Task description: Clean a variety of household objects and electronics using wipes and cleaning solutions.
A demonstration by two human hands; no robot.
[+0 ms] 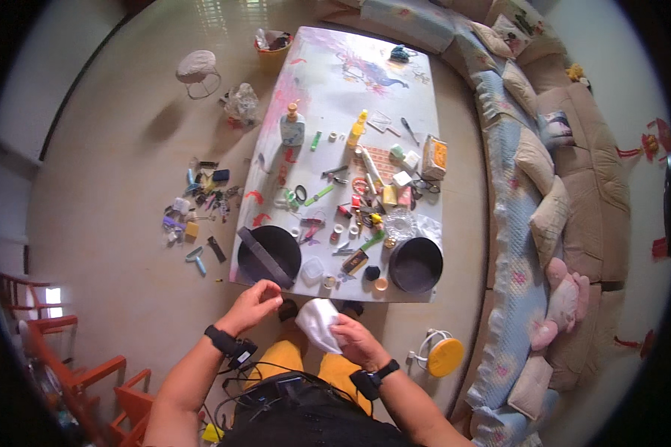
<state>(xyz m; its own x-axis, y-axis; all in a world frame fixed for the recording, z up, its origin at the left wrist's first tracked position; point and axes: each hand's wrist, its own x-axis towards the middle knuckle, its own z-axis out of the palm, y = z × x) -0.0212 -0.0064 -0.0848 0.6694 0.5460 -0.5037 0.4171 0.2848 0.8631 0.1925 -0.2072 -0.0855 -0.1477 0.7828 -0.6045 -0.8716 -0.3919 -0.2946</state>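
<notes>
My right hand (360,338) grips a folded white cloth (317,324) just off the front edge of the table (363,95). Held beside it, my left hand (253,306) has its fingers curled and a gap between thumb and forefinger, with nothing visible in it. Nearest to that hand is a round dark box (268,251), with a dark band (265,257) lying across its top. A second round dark box (416,264) stands at the table's front right corner. Between the boxes lie a clear plastic container (312,270), a small jar (329,281) and a black lid-like piece (372,272).
Small items crowd the table's middle, with a pump bottle (292,128), a yellow bottle (358,128) and a tissue pack (435,158) farther back. More clutter (201,201) lies on the floor at left. A sofa (576,195) lines the right; red chairs (98,380) stand lower left.
</notes>
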